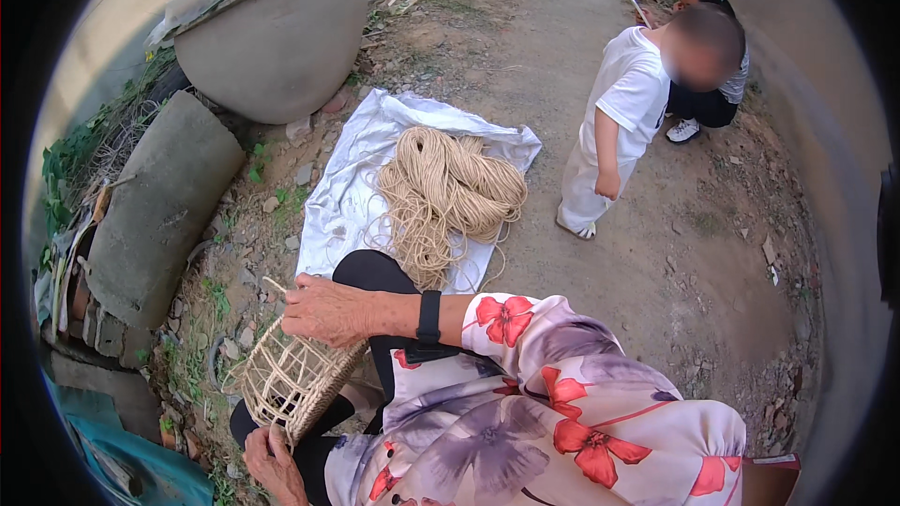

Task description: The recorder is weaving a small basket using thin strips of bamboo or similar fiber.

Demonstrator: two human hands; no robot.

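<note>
A half-woven basket (pixel 317 382) of tan cord, with an open net of strands on one side and a tighter braided band on the other, rests against my knees. My left hand (pixel 275 465) is closed on its lower edge, thumb over the weave. My right hand (pixel 328 310), with a black band on the wrist, is closed at the upper edge and pinches a strand of cord (pixel 273 283) whose end sticks out past the fingers. Its fingertips are partly hidden behind the hand.
Ahead, a heap of tan cord (pixel 450 189) lies on a white plastic sheet (pixel 339 189). A child in white (pixel 626 98) stands to the right; another person (pixel 717 108) crouches behind. At left are a large grey basin (pixel 281 47), a curved slab (pixel 164 211) and teal sheeting (pixel 150 464).
</note>
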